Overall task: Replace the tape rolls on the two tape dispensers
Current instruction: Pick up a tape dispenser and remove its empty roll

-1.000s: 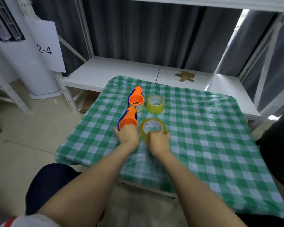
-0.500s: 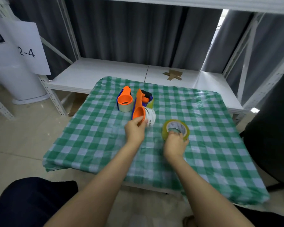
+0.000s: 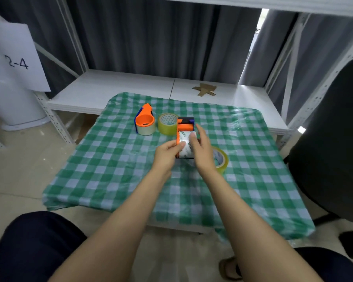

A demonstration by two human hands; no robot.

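Observation:
Over the middle of the green checked table (image 3: pixel 114 165), my left hand (image 3: pixel 167 154) grips an orange tape dispenser (image 3: pixel 184 129) by its left side. The dispenser carries a white printed roll (image 3: pixel 184 148). My right hand (image 3: pixel 201 151) rests on that roll from the right, fingers curled on it. A yellow tape roll (image 3: pixel 221 159) lies flat on the table just right of my right hand, partly hidden by it. A second orange dispenser (image 3: pixel 144 121) with a pale roll stands at the back left. Another yellow roll (image 3: pixel 167 124) stands beside it.
A white shelf (image 3: pixel 114 88) runs behind the table with a brown cardboard scrap (image 3: pixel 205 90) on it. A black chair (image 3: pixel 334 139) stands close on the right. A white cylinder with a "2-4" sign (image 3: pixel 14 60) stands at the left.
My left hand turned the dispenser so the roll faces up and moved it rightward. My right hand let go of the yellow roll, left it on the table, and came onto the dispenser's roll.

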